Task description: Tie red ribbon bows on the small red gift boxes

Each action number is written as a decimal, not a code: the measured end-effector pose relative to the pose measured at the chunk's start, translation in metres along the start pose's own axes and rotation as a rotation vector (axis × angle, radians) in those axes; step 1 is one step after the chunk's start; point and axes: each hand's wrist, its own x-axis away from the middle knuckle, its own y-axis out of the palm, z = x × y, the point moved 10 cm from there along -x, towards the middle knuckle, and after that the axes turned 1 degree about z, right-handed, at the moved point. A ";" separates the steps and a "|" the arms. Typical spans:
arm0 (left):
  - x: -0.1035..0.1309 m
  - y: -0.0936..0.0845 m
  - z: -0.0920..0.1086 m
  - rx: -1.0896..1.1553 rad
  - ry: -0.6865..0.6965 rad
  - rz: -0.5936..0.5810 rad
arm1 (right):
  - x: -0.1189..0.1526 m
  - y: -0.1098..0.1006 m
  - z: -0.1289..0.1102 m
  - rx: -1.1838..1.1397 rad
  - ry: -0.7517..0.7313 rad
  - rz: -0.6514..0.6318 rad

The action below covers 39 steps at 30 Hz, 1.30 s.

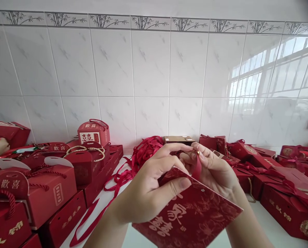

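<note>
My left hand is closed on a red paper piece with gold characters and a faint flower pattern, the thumb lying across its front. The piece is tilted, and a small hole shows near its upper edge. It may be a bag or a folded box; its back is hidden. Behind that edge, my right hand pinches a red ribbon. A small gold-coloured bit shows at the ribbon's top, too small to name. My left index finger reaches over to the right fingertips.
A heap of red ribbon lies behind my hands, with loose strands trailing left. Red gift boxes with rope handles are stacked at left; ribboned boxes crowd the right. A brown box stands against the tiled wall.
</note>
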 end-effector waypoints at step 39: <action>0.004 -0.026 0.009 0.120 0.001 0.094 | 0.022 0.032 -0.033 0.340 -0.283 -0.192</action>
